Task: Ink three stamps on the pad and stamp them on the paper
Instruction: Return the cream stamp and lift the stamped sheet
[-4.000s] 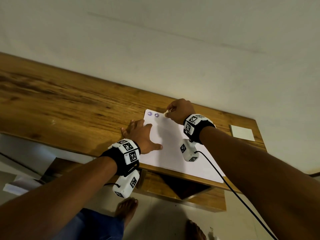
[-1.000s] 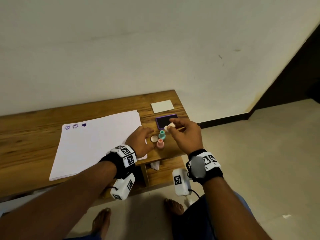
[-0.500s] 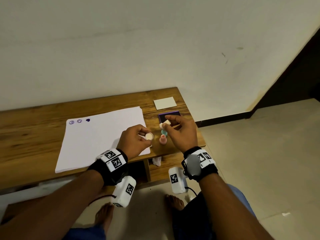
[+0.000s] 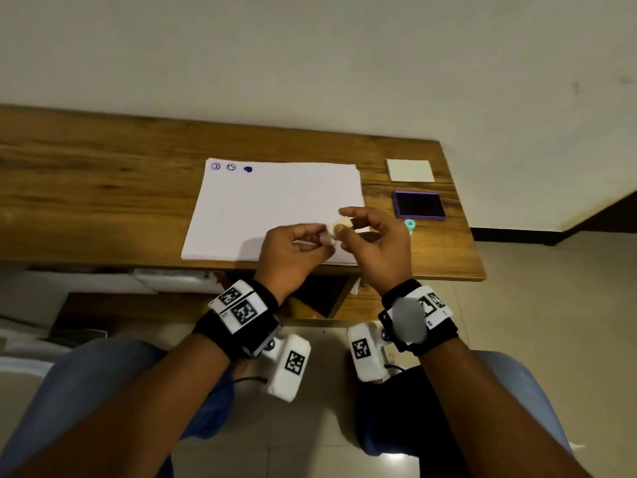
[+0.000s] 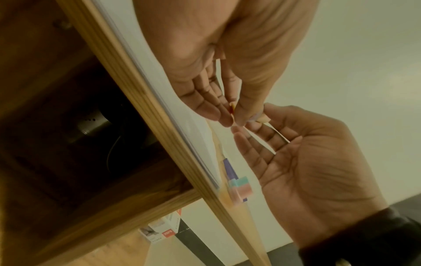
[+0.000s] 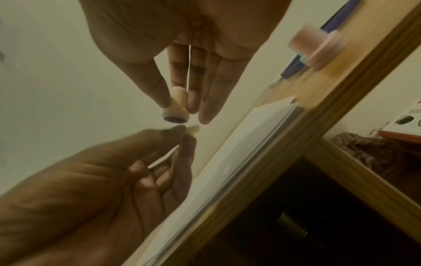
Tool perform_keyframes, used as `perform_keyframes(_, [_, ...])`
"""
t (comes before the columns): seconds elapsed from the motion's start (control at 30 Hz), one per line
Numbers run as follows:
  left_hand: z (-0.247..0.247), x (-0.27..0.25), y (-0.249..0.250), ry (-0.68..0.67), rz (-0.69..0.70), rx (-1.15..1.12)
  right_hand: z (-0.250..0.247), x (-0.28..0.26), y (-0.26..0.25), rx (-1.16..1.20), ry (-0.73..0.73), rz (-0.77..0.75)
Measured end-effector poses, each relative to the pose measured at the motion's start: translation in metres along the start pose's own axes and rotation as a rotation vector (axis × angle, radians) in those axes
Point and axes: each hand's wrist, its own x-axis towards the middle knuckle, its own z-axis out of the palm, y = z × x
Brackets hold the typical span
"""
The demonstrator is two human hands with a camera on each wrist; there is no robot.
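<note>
Cream stamp pinched by right hand, left hand pinching half-hidden cap.

The surface is wood with a streaky grain and a soft sheen. The paper on it is matt white. The ink pad has a purple plastic rim round a dark, smooth face. The floor tiles look glossy.
</note>
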Motion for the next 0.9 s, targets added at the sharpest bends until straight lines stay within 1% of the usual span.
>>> perform_keyframes(0.07, [-0.002, 0.004, 0.002, -0.019, 0.033, 0.033, 0.006, 0.001, 0.000, 0.018, 0.017, 0.005])
perform_keyframes(0.17, [-0.003, 0.008, 0.004, -0.026, 0.047, 0.043, 0.007, 0.003, 0.000, 0.073, 0.054, 0.033])
perform_keyframes(0.73, [-0.001, 0.016, 0.005, 0.004, 0.085, -0.003, 0.009, 0.003, -0.002, 0.178, 0.082, 0.036])
perform_keyframes(0.9, [-0.003, 0.016, 0.003, 0.011, 0.109, 0.018, 0.009, 0.002, -0.003, 0.261, 0.066, 0.110])
